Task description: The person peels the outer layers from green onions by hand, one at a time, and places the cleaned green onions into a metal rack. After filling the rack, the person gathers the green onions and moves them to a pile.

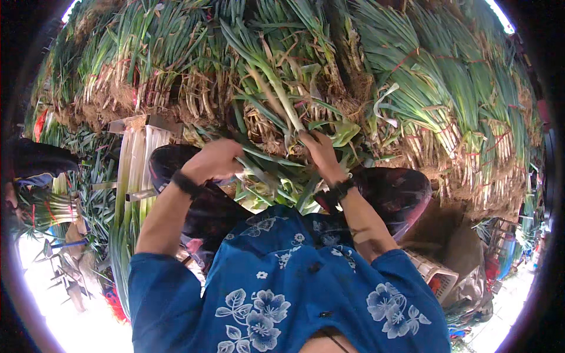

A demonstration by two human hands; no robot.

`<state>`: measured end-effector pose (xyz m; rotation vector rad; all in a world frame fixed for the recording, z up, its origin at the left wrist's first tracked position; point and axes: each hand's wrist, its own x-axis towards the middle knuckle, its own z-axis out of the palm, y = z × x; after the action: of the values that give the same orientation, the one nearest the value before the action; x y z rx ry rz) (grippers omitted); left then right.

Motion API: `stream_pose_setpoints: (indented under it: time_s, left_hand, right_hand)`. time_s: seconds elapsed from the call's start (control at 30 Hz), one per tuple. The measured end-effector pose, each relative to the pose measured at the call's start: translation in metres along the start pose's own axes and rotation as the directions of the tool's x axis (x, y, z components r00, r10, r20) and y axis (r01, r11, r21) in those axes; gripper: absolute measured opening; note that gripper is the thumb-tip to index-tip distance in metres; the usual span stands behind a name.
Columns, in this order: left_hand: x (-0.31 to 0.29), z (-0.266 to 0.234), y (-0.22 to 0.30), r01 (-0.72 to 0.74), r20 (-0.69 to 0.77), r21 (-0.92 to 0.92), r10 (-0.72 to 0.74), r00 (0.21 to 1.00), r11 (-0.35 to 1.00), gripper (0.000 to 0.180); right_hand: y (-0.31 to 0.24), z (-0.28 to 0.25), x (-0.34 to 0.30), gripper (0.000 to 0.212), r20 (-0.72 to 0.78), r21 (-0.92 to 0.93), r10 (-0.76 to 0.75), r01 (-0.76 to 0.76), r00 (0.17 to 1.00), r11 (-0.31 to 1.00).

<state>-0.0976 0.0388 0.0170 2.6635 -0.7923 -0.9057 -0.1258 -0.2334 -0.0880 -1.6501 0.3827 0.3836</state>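
My left hand [215,159] is closed around the green leaves of a large green onion [276,94]. My right hand [321,150] grips the same onion lower down, at its pale stalk where loose outer leaves hang off. The onion's leaves fan upward in front of the pile. Both wrists wear dark bands. My blue flowered shirt [282,294] fills the lower middle, and my dark-trousered knees [400,194] show under the hands. More cut green leaves lie in my lap between the hands.
A high wall of bundled green onions [447,106], tied with red bands and with earthy roots, runs across the back. Cleaned white stalks [135,170] lie stacked at the left. Another person's dark sleeve [35,162] is at the left edge. A white crate [435,273] stands lower right.
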Motion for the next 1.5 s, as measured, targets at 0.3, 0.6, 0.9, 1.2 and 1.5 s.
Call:
stream_pose_setpoints:
  time_s: [0.3,0.6,0.9,1.2,1.5]
  left_hand:
    - [0.106,-0.026,-0.034,-0.161,-0.084,-0.975,-0.420,0.904,-0.152,0.032]
    - [0.116,-0.036,-0.041,-0.287,-0.155,-0.916,-0.413,0.898,-0.281,0.017]
    - [0.081,-0.060,-0.043,-0.460,-0.428,-0.879,-0.215,0.878,-0.127,0.032]
    - [0.067,-0.049,-0.054,-0.471,-0.389,-0.857,-0.334,0.858,-0.210,0.031]
    - [0.076,-0.043,-0.089,-0.534,-0.450,-0.837,-0.403,0.796,-0.119,0.032]
  right_hand:
    - [-0.019,0.002,-0.085,0.036,0.049,-0.278,-0.342,0.342,0.938,0.898]
    - [0.008,0.008,-0.067,0.038,0.149,-0.376,-0.253,0.291,0.956,0.880]
    - [-0.085,0.058,0.022,0.042,0.219,0.217,-0.204,0.157,0.954,0.964]
    - [-0.122,0.117,0.037,0.026,0.081,0.634,-0.218,0.118,0.973,0.764]
    - [-0.116,0.128,0.041,0.017,0.162,0.847,-0.046,-0.115,0.986,0.519]
